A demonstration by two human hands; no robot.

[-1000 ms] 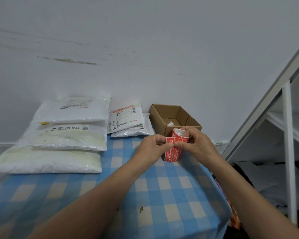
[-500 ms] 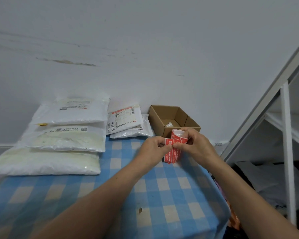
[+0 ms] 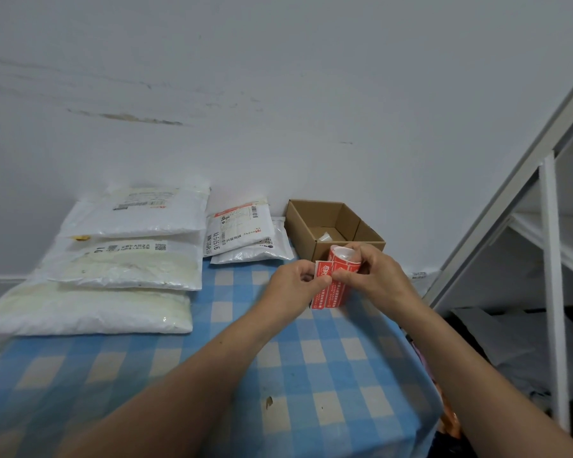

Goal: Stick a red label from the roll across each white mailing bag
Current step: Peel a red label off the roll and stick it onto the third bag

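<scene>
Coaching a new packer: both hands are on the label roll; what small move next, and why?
Probably draw the left hand leftward to peel the label free: it pinches the lifted end while the right hand grips the roll. The mailing bags lie to the left.

Pinching (fingers curled), left hand (image 3: 291, 283) meets right hand (image 3: 376, 276).

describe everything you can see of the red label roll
The roll of red labels is a small paper cylinder, red with white print too small to read, with a pale hollow core showing at its upper end. It is tilted, over the blue checked tablecloth, just in front of the open cardboard box. The right hand grips its body; the left hand pinches its loose end, peeled out leftward. More red labels show below the fingers.
</scene>
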